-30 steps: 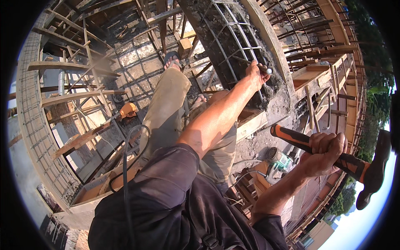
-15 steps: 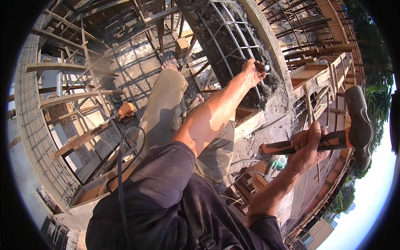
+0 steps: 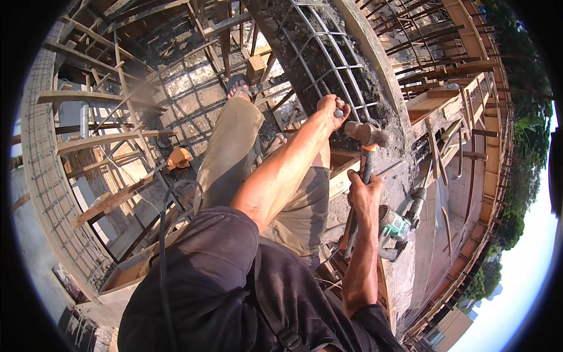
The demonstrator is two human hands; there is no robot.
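My left hand (image 3: pixel 333 111) is closed around a metal chisel; its round struck end (image 3: pixel 339 114) pokes out of my fist, and the rest is hidden. That fist sits over the steel reinforcing bars (image 3: pixel 328 44) in the rough concrete beam. My right hand (image 3: pixel 366 190) grips the black and orange handle of a sledgehammer (image 3: pixel 368 135). The hammer's dusty metal head is just right of the chisel's end, with a small gap between them.
A green power tool (image 3: pixel 394 227) rests on the concrete right of my right forearm. Timber formwork (image 3: pixel 431 105) edges the beam. An orange tool (image 3: pixel 179 158) and a black cable (image 3: pixel 164 258) are at left. My sandaled foot (image 3: pixel 238 87) stands among wooden props.
The hammer has swung from the far right inward, close to the chisel, its handle now upright in view. My left hand with the chisel has shifted left and slightly nearer.
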